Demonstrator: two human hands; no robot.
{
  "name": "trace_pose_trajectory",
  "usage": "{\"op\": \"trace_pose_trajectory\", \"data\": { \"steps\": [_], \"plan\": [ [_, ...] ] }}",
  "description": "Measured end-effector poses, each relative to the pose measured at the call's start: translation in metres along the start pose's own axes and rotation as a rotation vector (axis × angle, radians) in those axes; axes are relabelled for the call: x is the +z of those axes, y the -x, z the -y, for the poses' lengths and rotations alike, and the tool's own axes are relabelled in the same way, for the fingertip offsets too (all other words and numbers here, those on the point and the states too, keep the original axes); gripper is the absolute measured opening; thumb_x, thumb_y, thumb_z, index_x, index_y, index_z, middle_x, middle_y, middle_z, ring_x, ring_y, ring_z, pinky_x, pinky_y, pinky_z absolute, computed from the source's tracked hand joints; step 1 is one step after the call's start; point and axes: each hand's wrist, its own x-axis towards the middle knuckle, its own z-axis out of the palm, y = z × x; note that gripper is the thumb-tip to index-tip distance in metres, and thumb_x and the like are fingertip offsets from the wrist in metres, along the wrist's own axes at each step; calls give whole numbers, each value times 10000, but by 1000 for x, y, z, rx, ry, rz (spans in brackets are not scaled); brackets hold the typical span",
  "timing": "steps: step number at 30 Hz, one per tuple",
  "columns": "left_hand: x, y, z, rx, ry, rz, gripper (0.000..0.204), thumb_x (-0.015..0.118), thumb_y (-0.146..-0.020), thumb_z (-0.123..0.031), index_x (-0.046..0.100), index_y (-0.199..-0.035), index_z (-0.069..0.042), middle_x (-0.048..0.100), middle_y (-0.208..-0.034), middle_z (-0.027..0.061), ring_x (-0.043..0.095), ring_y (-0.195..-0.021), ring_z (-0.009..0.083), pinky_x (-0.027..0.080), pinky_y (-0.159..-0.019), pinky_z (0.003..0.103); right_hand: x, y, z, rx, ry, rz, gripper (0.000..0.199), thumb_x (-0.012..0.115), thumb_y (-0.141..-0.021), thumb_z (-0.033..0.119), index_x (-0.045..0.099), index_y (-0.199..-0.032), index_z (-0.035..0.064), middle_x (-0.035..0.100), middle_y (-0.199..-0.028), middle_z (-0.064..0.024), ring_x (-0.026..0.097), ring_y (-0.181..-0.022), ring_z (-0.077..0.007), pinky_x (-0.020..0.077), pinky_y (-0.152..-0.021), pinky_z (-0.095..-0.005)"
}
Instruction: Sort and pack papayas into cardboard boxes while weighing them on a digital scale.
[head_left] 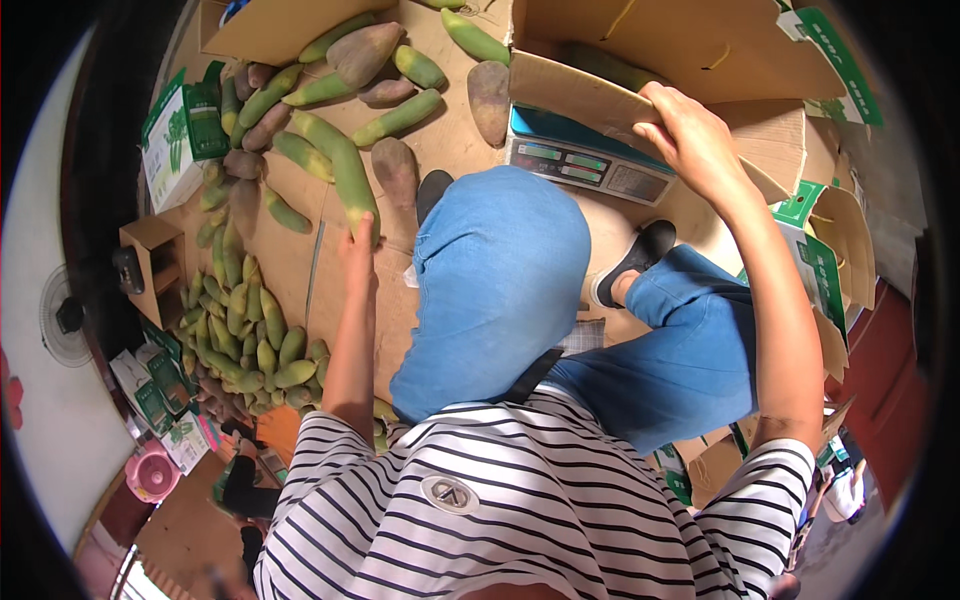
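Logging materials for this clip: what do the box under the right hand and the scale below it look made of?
The box looks like brown corrugated cardboard, matte, with bent flaps; the right hand grips one flap. The scale seems hard plastic or metal with a glossy front panel; hard to say which.

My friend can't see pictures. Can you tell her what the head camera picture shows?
A seated person in blue jeans reaches the left hand to a long green fruit on brown cardboard, while the right hand grips the flap of an open cardboard box. A blue weighing scale sits beneath the box, and a heap of green fruits lies to the left.
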Motion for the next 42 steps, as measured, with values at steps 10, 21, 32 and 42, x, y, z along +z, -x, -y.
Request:
{"op": "trace_pose_trajectory", "data": {
  "steps": [10, 21, 32, 42],
  "plan": [
    [145, 99, -255, 1222, -378, 458, 387, 715, -819, -222, 605, -1109, 9, 649, -965, 57, 598, -827, 105, 486, -725, 256, 0, -1, 1, 1, 16, 57, 307, 626, -857, 190, 493, -1104, 64, 599, -992, -151, 591, -929, -355, 482, -767, -454],
    [108, -72, -147, 773, -488, 153, 422, 725, -826, -308, 615, -1058, 27, 654, -939, 84, 601, -817, 145, 500, -759, 274, -6, 3, -3, 18, 52, 85, 304, 620, -867, 225, 496, -1087, 56, 602, -1033, -146, 584, -949, -361, 480, -776, -443],
    [39, -133, 71, -128, -388, 82, 801, 820, -655, -419, 492, -1203, 65, 607, -1038, 183, 618, -849, 268, 494, -618, 380, -9, -3, 6, 26, -12, 57, 277, 639, -846, 207, 495, -1027, 56, 603, -935, -136, 592, -915, -342, 478, -750, -442],
    [38, -134, 49, -477, 161, 325, 594, 698, -746, -528, 532, -1126, -103, 611, -852, 59, 585, -642, 202, 481, -530, 322, -8, -4, 4, 37, -1, 80, 310, 630, -860, 240, 508, -1064, 40, 589, -988, -153, 582, -945, -349, 470, -772, -428]
  ]
}}
